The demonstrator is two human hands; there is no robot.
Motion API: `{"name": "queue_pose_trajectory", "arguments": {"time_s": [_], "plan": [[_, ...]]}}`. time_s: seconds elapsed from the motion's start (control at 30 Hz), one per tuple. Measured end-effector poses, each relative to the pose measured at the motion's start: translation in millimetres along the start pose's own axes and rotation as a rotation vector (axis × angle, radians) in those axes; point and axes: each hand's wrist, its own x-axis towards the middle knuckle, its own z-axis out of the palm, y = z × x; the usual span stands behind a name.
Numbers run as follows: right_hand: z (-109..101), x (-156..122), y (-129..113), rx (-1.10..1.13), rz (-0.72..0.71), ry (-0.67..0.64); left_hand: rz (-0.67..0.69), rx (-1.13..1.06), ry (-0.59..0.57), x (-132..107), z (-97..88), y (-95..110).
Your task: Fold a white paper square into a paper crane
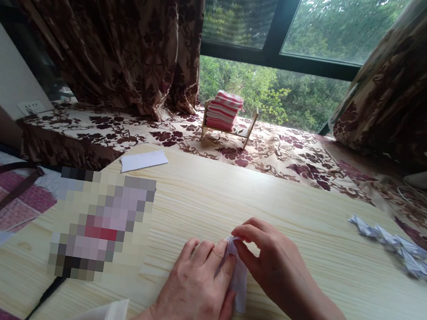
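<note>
A folded strip of white paper (pixel 239 287) lies on the wooden table (pixel 296 199) near its front, partly hidden under my hands. My left hand (pixel 197 286) holds it against the tabletop, fingers bent and pressed along its left side and over its upper part. From the right, my right hand (pixel 270 251) pinches the far end of the paper between thumb and index finger. The lower end sticks out below, to the right of my left thumb.
Folded white paper pieces (pixel 401 247) lie in a row at the right. A flat paper strip (pixel 144 161) rests at the far left edge. A blurred-out object with a black cable (pixel 45 292) lies left. Beyond, a small rack (pixel 250 128) holds pink striped cloths (pixel 224 112).
</note>
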Motion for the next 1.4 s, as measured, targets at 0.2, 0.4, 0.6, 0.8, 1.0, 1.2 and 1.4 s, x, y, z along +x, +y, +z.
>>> {"name": "queue_pose_trajectory", "arguments": {"time_s": [0.2,0.4,0.6,0.8,1.0,1.2,1.4], "plan": [[2.8,0.8,-1.8,-0.063,-0.015,0.066,0.003,-0.012,0.005,0.8,-0.2,-0.2],[6.7,-3.2,-3.0,-0.053,-0.050,0.053,-0.008,-0.054,0.021,0.7,-0.8,0.3],[6.8,-7.6,0.9,-0.019,-0.077,0.009,-0.014,-0.050,0.009,0.5,1.9,-0.4],[7.1,-7.4,2.4,-0.015,-0.104,0.005,-0.025,-0.055,0.008,1.2,1.7,-1.0],[6.2,-6.3,0.9,0.004,-0.117,-0.011,-0.020,-0.015,0.024,0.5,1.4,-2.5],[6.5,-6.6,1.5,-0.008,-0.127,-0.014,-0.005,-0.002,0.052,0.3,2.2,-3.8],[4.6,-7.1,-0.1,0.009,-0.121,-0.052,0.005,-0.015,0.023,2.0,-0.5,-3.3]]}}
